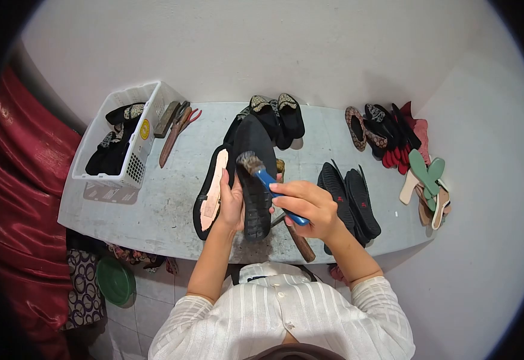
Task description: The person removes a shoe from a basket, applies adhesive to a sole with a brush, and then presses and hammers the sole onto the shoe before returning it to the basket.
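My left hand (232, 203) is wrapped round a black shoe sole (256, 201), which stands above the table's middle with its toe end pointing away from me. In my right hand (308, 207) is a brush with a blue handle (266, 179); its bristles lie against the face of the sole, a little above its middle. Left of my left hand rests a black shoe upper (201, 201) with a pale insole board (216, 191) showing. Behind the sole, a hammer (300, 241) lies partly hidden, its wooden handle toward me.
Finished black shoes (286, 123) stand at the back. Two black soles (361, 204) are to the right. Farther right lie more shoes (379, 129) and green insoles (425, 171). A white basket (135, 171) of shoes and pliers (178, 129) occupy the left side.
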A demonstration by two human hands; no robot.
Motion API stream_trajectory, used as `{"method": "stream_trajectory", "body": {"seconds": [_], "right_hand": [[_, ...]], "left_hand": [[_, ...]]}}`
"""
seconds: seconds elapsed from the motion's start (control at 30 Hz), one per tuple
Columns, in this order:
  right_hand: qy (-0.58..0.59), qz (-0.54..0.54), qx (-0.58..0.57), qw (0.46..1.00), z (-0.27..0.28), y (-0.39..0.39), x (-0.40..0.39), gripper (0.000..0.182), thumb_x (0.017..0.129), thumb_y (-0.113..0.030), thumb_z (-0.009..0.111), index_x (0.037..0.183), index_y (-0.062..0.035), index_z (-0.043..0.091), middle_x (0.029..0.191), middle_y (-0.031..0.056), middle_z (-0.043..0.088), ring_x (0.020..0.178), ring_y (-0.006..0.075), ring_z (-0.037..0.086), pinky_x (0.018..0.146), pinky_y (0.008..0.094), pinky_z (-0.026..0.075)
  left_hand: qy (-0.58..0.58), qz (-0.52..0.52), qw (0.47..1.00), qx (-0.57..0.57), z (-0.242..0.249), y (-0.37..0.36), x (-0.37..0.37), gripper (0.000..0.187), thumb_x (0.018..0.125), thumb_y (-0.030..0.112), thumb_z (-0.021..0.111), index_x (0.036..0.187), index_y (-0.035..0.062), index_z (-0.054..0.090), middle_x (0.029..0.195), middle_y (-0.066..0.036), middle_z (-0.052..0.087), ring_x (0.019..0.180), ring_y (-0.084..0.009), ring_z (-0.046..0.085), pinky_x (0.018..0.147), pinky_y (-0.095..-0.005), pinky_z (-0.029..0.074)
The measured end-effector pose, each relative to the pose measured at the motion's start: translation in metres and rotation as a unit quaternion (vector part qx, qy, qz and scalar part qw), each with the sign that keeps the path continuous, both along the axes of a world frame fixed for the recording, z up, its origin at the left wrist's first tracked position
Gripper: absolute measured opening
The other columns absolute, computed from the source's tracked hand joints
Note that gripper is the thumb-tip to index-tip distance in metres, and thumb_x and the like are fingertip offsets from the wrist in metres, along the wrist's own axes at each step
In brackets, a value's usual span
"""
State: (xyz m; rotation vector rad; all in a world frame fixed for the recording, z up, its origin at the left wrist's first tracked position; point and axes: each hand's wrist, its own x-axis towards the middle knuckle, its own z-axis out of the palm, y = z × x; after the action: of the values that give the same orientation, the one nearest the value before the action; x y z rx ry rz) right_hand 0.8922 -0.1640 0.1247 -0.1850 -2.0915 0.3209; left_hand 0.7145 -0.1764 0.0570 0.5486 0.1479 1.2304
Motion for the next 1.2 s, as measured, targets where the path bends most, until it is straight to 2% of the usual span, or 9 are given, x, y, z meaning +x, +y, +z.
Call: {"method": "stream_trajectory", "body": {"seconds": [0.03, 0.07, 0.17, 0.2, 0.37, 0.63, 0.83, 0.9, 1.2], "right_hand": [[0.000, -0.031, 0.034, 0.999, 0.002, 0.000, -0.002, 0.040, 0.057, -0.006, 0.071, 0.095, -0.0021, 0.062, 0.105, 0.0145, 0.062, 0.083, 0.0300, 0.063, 0.072, 0.0390, 0.052], [-0.016, -0.025, 0.041, 0.999, -0.002, 0.001, -0.004, 0.040, 0.056, -0.007, 0.071, 0.095, -0.0024, 0.062, 0.104, 0.0152, 0.062, 0.083, 0.0298, 0.063, 0.071, 0.0382, 0.052], [-0.043, 0.024, 0.028, 0.998, -0.003, -0.009, 0.000, 0.039, 0.056, -0.008, 0.071, 0.093, -0.0025, 0.062, 0.102, 0.0147, 0.063, 0.082, 0.0293, 0.063, 0.069, 0.0371, 0.052], [-0.046, 0.032, 0.016, 0.998, -0.002, -0.013, 0.002, 0.037, 0.056, -0.007, 0.071, 0.091, -0.0025, 0.062, 0.100, 0.0136, 0.063, 0.080, 0.0292, 0.063, 0.067, 0.0363, 0.051], [0.019, 0.018, 0.000, 1.000, 0.010, -0.006, 0.002, 0.040, 0.054, -0.004, 0.072, 0.092, -0.0024, 0.060, 0.100, 0.0132, 0.063, 0.079, 0.0301, 0.062, 0.068, 0.0364, 0.052], [-0.041, 0.052, 0.004, 0.998, -0.006, -0.020, 0.003, 0.037, 0.053, -0.003, 0.071, 0.089, -0.0035, 0.062, 0.103, 0.0134, 0.062, 0.084, 0.0305, 0.061, 0.073, 0.0366, 0.052], [-0.018, -0.001, 0.008, 1.000, -0.004, -0.020, -0.004, 0.041, 0.053, -0.005, 0.072, 0.092, -0.0030, 0.061, 0.106, 0.0140, 0.061, 0.087, 0.0305, 0.062, 0.074, 0.0368, 0.053], [-0.022, 0.009, 0.015, 1.000, -0.013, -0.022, -0.007, 0.042, 0.053, -0.004, 0.072, 0.093, -0.0031, 0.061, 0.106, 0.0141, 0.061, 0.086, 0.0308, 0.062, 0.074, 0.0373, 0.053], [0.036, 0.015, -0.079, 0.996, 0.000, -0.023, 0.009, 0.027, 0.067, -0.010, 0.070, 0.092, -0.0026, 0.064, 0.099, 0.0145, 0.065, 0.082, 0.0307, 0.064, 0.075, 0.0363, 0.052]], "left_hand": [[-0.125, -0.073, 0.988, 0.061, 0.002, 0.000, 0.000, 0.082, 0.086, 0.069, 0.008, 0.138, 0.0083, 0.026, 0.124, -0.025, 0.048, 0.110, -0.0327, 0.054, 0.092, -0.0420, 0.047], [0.062, 0.036, 0.997, -0.031, 0.005, -0.004, 0.002, 0.082, 0.086, 0.069, 0.008, 0.138, 0.0079, 0.026, 0.124, -0.024, 0.048, 0.109, -0.0324, 0.054, 0.092, -0.0415, 0.048], [0.112, 0.118, 0.978, -0.133, 0.015, -0.002, 0.009, 0.078, 0.085, 0.069, 0.008, 0.135, 0.0153, 0.032, 0.120, -0.020, 0.053, 0.089, -0.0263, 0.062, 0.068, -0.0354, 0.055], [0.135, 0.099, 0.984, -0.054, 0.011, -0.004, 0.003, 0.077, 0.086, 0.069, 0.007, 0.136, 0.0149, 0.032, 0.120, -0.020, 0.052, 0.090, -0.0263, 0.062, 0.072, -0.0366, 0.054], [0.120, 0.070, 0.989, -0.043, 0.009, -0.007, 0.001, 0.080, 0.085, 0.070, 0.007, 0.137, 0.0133, 0.030, 0.122, -0.020, 0.051, 0.096, -0.0260, 0.059, 0.075, -0.0384, 0.054], [0.115, 0.091, 0.989, -0.032, 0.013, -0.007, -0.001, 0.080, 0.088, 0.065, 0.008, 0.129, 0.0043, 0.039, 0.118, -0.019, 0.054, 0.074, -0.0274, 0.062, 0.065, -0.0391, 0.055], [0.056, 0.143, 0.974, -0.165, 0.019, -0.009, 0.014, 0.067, 0.092, 0.053, 0.013, 0.127, 0.0029, 0.040, 0.120, -0.018, 0.053, 0.075, -0.0267, 0.063, 0.064, -0.0383, 0.055], [0.052, 0.108, 0.991, -0.051, 0.010, -0.007, 0.007, 0.065, 0.091, 0.052, 0.014, 0.128, 0.0035, 0.039, 0.122, -0.018, 0.052, 0.077, -0.0271, 0.063, 0.065, -0.0381, 0.056], [0.006, 0.116, 0.993, 0.005, 0.002, -0.006, 0.015, 0.065, 0.094, 0.052, 0.019, 0.133, 0.0023, 0.034, 0.131, -0.022, 0.043, 0.085, -0.0308, 0.060, 0.074, -0.0394, 0.052]]}}
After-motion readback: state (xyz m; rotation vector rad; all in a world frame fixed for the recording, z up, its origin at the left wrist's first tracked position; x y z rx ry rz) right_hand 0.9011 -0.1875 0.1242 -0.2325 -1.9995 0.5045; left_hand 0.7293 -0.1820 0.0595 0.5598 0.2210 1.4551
